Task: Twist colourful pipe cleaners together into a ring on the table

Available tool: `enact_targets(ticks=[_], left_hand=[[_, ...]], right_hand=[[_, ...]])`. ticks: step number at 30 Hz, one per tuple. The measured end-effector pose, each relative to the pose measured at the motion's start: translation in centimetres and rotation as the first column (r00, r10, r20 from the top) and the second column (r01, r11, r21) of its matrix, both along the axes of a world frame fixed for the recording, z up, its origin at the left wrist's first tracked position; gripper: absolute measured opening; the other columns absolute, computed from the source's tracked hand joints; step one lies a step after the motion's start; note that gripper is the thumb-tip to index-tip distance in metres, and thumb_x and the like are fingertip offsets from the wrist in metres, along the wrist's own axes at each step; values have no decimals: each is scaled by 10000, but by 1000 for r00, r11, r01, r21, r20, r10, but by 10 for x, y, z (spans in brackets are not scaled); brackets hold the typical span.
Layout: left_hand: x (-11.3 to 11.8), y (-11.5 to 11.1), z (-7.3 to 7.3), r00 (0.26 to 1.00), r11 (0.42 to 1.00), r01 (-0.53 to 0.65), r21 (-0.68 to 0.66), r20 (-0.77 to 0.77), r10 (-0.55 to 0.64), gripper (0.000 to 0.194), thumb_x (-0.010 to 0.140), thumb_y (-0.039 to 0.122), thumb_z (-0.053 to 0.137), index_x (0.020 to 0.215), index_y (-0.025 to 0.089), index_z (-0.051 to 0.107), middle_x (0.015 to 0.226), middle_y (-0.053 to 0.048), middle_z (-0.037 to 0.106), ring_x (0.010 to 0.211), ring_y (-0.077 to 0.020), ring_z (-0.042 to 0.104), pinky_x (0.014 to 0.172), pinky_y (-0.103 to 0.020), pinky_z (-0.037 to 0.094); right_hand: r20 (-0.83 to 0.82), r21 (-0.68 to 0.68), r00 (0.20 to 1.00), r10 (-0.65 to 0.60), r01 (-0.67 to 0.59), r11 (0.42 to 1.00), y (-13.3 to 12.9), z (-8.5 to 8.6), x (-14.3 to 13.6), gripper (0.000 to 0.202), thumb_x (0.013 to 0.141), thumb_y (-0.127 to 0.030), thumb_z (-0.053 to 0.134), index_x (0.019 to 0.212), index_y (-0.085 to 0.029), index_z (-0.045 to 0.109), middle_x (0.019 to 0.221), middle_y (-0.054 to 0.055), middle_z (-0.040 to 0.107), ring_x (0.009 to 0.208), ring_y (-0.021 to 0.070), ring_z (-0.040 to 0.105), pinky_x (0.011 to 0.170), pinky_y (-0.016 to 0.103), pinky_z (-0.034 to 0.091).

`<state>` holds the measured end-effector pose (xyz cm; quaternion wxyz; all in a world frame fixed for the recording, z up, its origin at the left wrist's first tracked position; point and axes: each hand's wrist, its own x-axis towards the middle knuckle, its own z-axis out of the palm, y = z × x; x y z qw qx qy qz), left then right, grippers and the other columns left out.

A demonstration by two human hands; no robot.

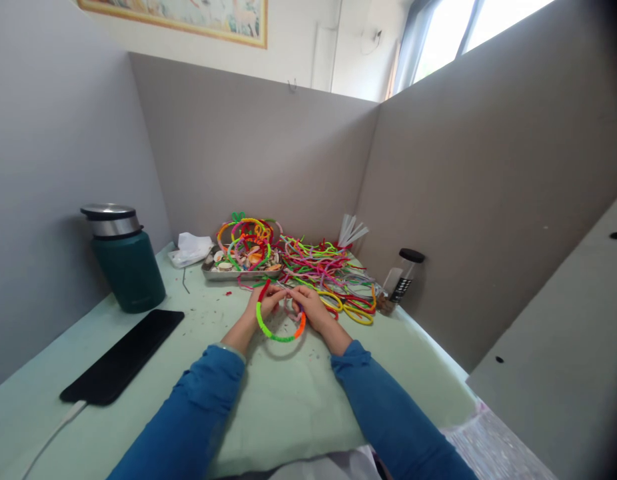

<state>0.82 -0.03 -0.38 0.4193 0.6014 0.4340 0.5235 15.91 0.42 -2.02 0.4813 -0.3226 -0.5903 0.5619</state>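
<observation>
So, both hands are busy here. The left hand (261, 303) and right hand (313, 310) meet almost fingertip to fingertip, fingers pinched closed on a fuzzy multicolor ring (282, 339). Exactly what's between the fingertips is too small to make out. The ring sits on the near side of the metal tray (241, 275), a little to the right of it, with its bottom curve hanging toward the wearer. Color-wise it's red, then bright green along the bottom, then orange, with a bit of purple by the right fingers.

The tray itself is loaded with shell-like pieces (223, 266), and more fuzzy hoops (262, 230) are heaped on top. Right beside the tray, on its right, there's a big messy pile of fuzzy stems (316, 263), with some yellow loops (358, 315) at the pile's near edge. White strips (352, 232) poke up further right of the tray, and well to its right there's a clear container with a black cap (408, 272).

Just left of the tray is some crumpled white tissue (193, 248). Further left of the tray stands a dark green bottle (128, 273), upright, and nearer than the tray on that side lies a black phone (123, 357) with a white cable (53, 433) plugged in.
</observation>
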Motion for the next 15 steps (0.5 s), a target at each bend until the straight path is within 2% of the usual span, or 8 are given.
enact_targets(ticks=[6,11,15], left_hand=[[-1,5,-6,1000,1000,16,1,-9,-16,282,677,408,672,589,141,645,407,4,475,381,-97,416,412,-243,282],[-3,10,-12,997,997,73,-27,20,-73,320,669,445,679,617,132,634,435,9,486,393,-94,435,417,-237,304],[-3,11,-14,998,995,31,-92,66,-25,368,668,498,670,645,135,614,445,10,490,391,-97,447,409,-238,317]], right_hand=[[31,23,999,15,-16,1000,-2,2,0,310,784,-469,573,692,-185,488,453,-66,472,377,100,470,408,225,386],[79,69,997,-24,19,997,0,1,1,318,791,-467,569,674,-180,495,464,-58,477,394,86,439,420,215,355],[96,71,995,-16,9,997,1,-1,0,336,781,-483,579,669,-179,494,466,-56,479,401,79,412,433,210,361]])
